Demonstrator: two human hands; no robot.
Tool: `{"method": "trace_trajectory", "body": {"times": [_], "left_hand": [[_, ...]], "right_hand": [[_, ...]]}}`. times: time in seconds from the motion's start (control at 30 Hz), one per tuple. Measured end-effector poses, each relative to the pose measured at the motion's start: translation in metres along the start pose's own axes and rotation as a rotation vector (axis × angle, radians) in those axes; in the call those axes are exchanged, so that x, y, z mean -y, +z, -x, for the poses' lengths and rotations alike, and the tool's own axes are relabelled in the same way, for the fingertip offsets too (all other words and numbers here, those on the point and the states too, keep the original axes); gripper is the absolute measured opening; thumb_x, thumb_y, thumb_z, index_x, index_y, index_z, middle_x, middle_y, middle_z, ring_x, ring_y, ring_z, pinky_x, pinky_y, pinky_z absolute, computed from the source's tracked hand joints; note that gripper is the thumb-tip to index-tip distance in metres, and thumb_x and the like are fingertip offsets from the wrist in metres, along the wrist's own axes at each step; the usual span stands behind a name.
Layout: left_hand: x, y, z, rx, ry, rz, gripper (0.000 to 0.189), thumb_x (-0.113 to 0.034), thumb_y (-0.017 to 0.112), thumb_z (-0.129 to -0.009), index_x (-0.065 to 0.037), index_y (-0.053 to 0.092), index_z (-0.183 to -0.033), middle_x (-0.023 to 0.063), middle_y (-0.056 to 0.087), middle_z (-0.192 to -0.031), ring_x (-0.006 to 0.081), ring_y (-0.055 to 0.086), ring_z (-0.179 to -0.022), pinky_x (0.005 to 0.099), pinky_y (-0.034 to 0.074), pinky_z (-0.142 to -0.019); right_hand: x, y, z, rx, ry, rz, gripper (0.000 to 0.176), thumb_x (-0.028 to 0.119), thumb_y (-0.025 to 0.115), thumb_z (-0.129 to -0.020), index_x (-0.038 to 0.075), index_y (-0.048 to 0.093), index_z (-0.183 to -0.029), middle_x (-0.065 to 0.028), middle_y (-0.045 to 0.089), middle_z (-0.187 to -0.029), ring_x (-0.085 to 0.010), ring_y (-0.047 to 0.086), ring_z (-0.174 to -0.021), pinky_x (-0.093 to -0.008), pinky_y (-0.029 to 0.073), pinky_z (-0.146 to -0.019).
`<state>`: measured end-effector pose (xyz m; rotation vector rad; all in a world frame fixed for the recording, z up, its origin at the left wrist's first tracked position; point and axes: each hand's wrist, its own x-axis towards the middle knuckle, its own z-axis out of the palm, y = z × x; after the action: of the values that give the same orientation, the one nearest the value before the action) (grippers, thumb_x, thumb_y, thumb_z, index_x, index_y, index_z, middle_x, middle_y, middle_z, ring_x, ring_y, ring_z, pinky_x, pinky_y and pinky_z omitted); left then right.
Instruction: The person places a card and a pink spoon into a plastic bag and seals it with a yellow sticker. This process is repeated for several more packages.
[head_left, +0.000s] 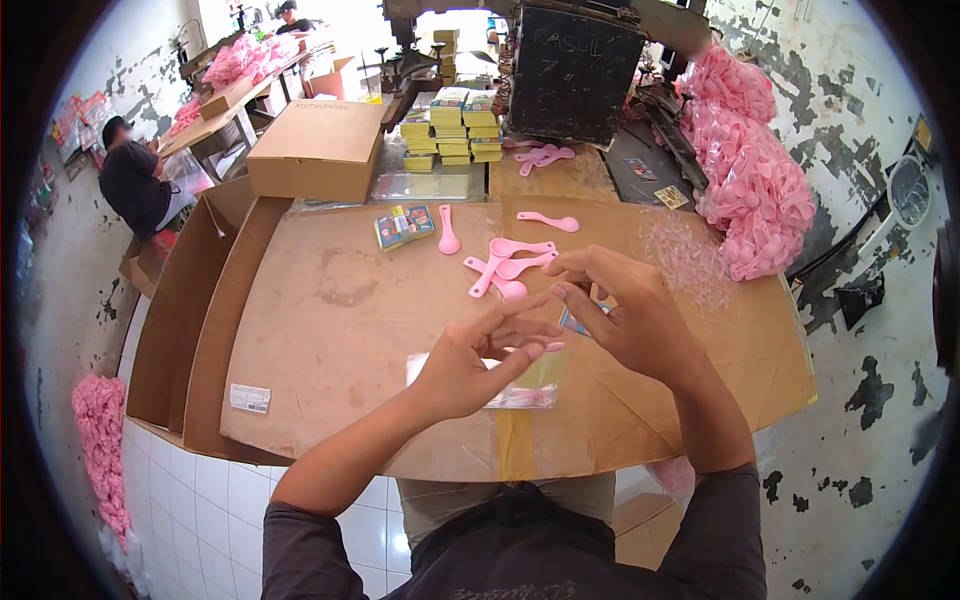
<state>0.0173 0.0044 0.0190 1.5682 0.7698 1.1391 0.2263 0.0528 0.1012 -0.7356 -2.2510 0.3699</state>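
My left hand (465, 362) is over the clear plastic bags (525, 398) near the table's front, its fingers loosely bent. A small pink piece, apparently the end of a spoon, shows at its thumb tip; the rest is hidden. My right hand (625, 305) is raised beside it, thumb and forefinger apart with nothing visible between them. Partly hidden under that hand is a blue printed card (574, 321). Just beyond my hands lies a small pile of pink measuring spoons (497, 262). Farther back are single pink spoons (449, 232) and a banded stack of cards (404, 228).
Clear plastic strips (685, 255) lie scattered at the right. Bundled pink spoons (750, 170) hang over the right edge. Card stacks (452, 125), a closed carton (315, 145) and a black machine box (573, 75) stand at the back. Another person (135, 180) sits at far left.
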Motion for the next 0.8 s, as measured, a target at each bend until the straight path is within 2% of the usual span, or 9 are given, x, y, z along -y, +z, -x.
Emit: {"method": "trace_trajectory", "body": {"times": [0.07,0.2,0.3,0.4,0.57,0.6,0.7,0.77,0.8], "left_hand": [[0.010,0.000,-0.003,-0.061,0.032,0.008,0.043,-0.004,0.059,-0.103,0.000,0.052,-0.144,0.0125,0.074,-0.120,0.0186,0.072,-0.110,0.0290,0.058,-0.089],[0.006,-0.003,-0.001,-0.119,0.015,-0.061,0.044,-0.005,0.061,-0.101,0.002,0.053,-0.143,0.0130,0.078,-0.106,0.0186,0.076,-0.098,0.0285,0.059,-0.083],[0.008,0.000,0.003,-0.138,0.054,-0.208,0.043,0.000,0.058,-0.102,0.006,0.051,-0.144,0.0122,0.076,-0.106,0.0095,0.070,-0.094,0.0241,0.057,-0.081],[0.010,0.000,0.004,-0.142,0.068,-0.306,0.047,-0.002,0.062,-0.099,0.006,0.050,-0.144,0.0139,0.076,-0.101,0.0125,0.073,-0.083,0.0271,0.059,-0.073],[0.012,-0.001,0.005,-0.096,0.195,-0.788,0.057,-0.003,0.068,-0.092,0.004,0.050,-0.145,0.0145,0.077,-0.093,0.0203,0.076,-0.077,0.0330,0.061,-0.064],[0.012,0.000,0.006,-0.083,0.206,-0.883,0.058,-0.004,0.069,-0.091,0.003,0.050,-0.145,0.0145,0.077,-0.092,0.0217,0.077,-0.077,0.0341,0.061,-0.063],[0.013,0.003,0.008,-0.089,0.172,-0.741,0.047,-0.013,0.069,-0.094,0.002,0.057,-0.137,0.0145,0.077,-0.092,0.0291,0.075,-0.071,0.0382,0.058,-0.061],[0.006,0.002,0.006,-0.114,0.119,-0.538,0.044,-0.012,0.067,-0.096,0.001,0.058,-0.137,0.0127,0.078,-0.096,0.0243,0.076,-0.074,0.0364,0.058,-0.065],[0.004,0.001,0.004,-0.128,0.092,-0.435,0.042,-0.012,0.067,-0.097,0.001,0.058,-0.136,0.0119,0.078,-0.098,0.0218,0.077,-0.075,0.0356,0.059,-0.066]], "right_hand": [[-0.002,0.005,0.003,-0.014,-0.012,0.009,0.014,0.003,0.070,-0.089,0.004,0.067,-0.103,-0.0102,0.070,-0.100,-0.0269,0.069,-0.088,-0.0380,0.054,-0.076],[0.004,0.013,0.003,-0.123,-0.305,0.367,0.018,0.007,0.074,-0.082,0.007,0.067,-0.098,-0.0058,0.066,-0.104,-0.0225,0.065,-0.102,-0.0375,0.047,-0.089],[0.005,0.023,0.005,-0.118,-0.354,0.518,0.019,0.012,0.075,-0.079,0.008,0.068,-0.096,-0.0040,0.065,-0.106,-0.0211,0.063,-0.107,-0.0374,0.043,-0.094],[0.000,0.030,0.007,-0.080,-0.382,0.657,0.019,0.015,0.075,-0.081,0.007,0.069,-0.098,-0.0033,0.065,-0.109,-0.0207,0.063,-0.108,-0.0376,0.041,-0.095],[-0.005,0.033,0.006,-0.007,-0.428,0.788,0.021,0.016,0.072,-0.080,0.005,0.067,-0.098,-0.0044,0.064,-0.107,-0.0211,0.062,-0.108,-0.0383,0.041,-0.094],[-0.007,0.033,0.004,0.005,-0.420,0.764,0.020,0.016,0.070,-0.080,0.005,0.065,-0.096,-0.0056,0.063,-0.105,-0.0227,0.061,-0.105,-0.0383,0.042,-0.095],[-0.013,0.029,-0.003,-0.038,-0.354,0.659,0.017,0.016,0.066,-0.081,0.005,0.062,-0.093,-0.0088,0.060,-0.100,-0.0269,0.060,-0.100,-0.0392,0.045,-0.095],[-0.019,0.018,-0.004,-0.165,-0.266,0.538,0.014,0.013,0.065,-0.083,0.006,0.060,-0.094,-0.0103,0.060,-0.100,-0.0290,0.059,-0.098,-0.0408,0.046,-0.091],[-0.027,0.009,-0.003,-0.143,-0.170,0.336,0.010,0.013,0.063,-0.088,0.006,0.060,-0.095,-0.0095,0.059,-0.095,-0.0261,0.060,-0.092,-0.0394,0.048,-0.084]]}}
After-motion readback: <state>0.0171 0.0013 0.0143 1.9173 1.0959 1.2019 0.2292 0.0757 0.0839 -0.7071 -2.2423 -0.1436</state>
